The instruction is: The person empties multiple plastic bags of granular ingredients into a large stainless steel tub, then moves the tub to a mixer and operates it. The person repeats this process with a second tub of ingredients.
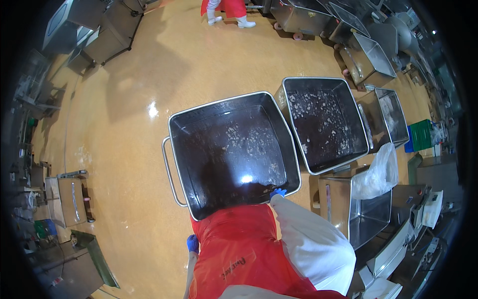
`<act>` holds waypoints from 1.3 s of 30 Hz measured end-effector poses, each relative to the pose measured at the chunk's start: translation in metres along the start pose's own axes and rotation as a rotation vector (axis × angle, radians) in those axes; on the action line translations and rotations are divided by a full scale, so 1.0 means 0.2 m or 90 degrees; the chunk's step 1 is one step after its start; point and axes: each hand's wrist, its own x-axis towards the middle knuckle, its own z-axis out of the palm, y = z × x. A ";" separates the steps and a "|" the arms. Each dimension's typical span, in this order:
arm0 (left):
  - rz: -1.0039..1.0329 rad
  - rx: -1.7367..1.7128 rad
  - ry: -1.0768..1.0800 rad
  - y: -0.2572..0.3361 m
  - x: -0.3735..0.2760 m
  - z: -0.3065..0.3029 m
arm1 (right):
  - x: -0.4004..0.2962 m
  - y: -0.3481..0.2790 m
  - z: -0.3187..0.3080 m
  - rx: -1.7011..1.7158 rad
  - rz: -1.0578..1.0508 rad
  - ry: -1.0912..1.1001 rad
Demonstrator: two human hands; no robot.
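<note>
Right in front of me stands a large steel tub [176, 149] with a tubular side handle [170, 175]. Dark liquid [209, 149] with pale, foamy bits on its surface covers the tub's bottom. My right hand [278, 192], in a blue glove, grips the tub's near rim close to the right corner. Down at my left side, apart from the tub, hangs my blue-gloved left hand [192, 243]; its fingers are too small to make out. A red apron [239, 243] bearing handwriting covers my front and meets the near rim.
A second steel tub [312, 84] with dark liquid and pale lumps adjoins on the right. A plastic bag [377, 175] drapes over a steel cart [334, 202]. More wheeled carts [302, 18] line the upper right. Another person's white boots [244, 22] show at the far end of the wet floor [142, 74].
</note>
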 end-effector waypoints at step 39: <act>-0.007 0.061 0.046 -0.03 0.03 0.02 | -0.01 0.00 -0.01 -0.001 -0.005 0.002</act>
